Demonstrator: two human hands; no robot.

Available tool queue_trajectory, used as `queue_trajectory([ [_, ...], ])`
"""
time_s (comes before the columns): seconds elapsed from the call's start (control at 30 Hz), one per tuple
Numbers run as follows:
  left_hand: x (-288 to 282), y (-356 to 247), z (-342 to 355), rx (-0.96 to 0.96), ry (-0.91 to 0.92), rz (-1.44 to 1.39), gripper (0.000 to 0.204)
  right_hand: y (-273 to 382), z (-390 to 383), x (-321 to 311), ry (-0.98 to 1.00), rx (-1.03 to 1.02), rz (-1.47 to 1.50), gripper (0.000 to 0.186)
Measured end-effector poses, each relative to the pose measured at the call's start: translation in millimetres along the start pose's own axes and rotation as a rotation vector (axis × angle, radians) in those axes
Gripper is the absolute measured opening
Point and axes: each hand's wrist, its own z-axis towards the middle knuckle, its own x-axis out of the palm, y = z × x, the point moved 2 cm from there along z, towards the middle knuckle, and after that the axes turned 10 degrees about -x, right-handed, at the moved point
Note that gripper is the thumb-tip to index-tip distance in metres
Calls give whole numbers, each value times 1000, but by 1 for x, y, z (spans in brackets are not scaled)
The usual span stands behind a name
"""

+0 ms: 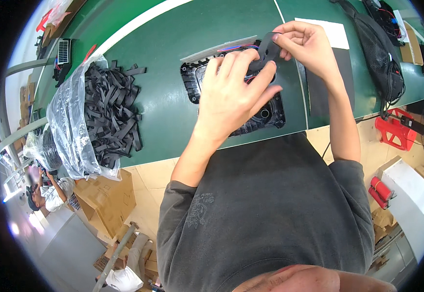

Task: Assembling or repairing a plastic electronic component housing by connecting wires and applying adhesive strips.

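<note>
A black webbing strap (269, 45) is bent in a loop between my two hands. My right hand (307, 43) pinches its upper end between thumb and fingertips. My left hand (232, 87) reaches over a black plastic housing (190, 86), with the strap's lower part held between its fingers and its thumb sticking out to the side. Under that hand the housing lies open, showing red and blue wires and a round part (264, 113); much of its inside is hidden. A thin grey strip (219, 48) lies along the housing's far edge.
To the left, a clear plastic bag (68, 117) spills a heap of black straps (110, 112) onto the green table (161, 102). On the right lie a dark flat sheet (341, 73) and a black mesh bag (379, 58). A red stool (397, 129) and a cardboard box (110, 202) stand below.
</note>
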Motion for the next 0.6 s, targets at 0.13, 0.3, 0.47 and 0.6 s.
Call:
queue_trajectory([
  [0.13,15,4,-1,-105,61,96,32,2,9,-1,47,80,-260,25],
  [0.3,17,15,1,-180,82,-8,20,-1,23,-13,196,31,-398,30],
  [0.47,22,20,7,-175,76,-8,12,4,23,-20,381,-475,-430,37],
  [0.6,23,20,8,-180,86,0,9,-3,35,-24,443,-407,-470,24],
])
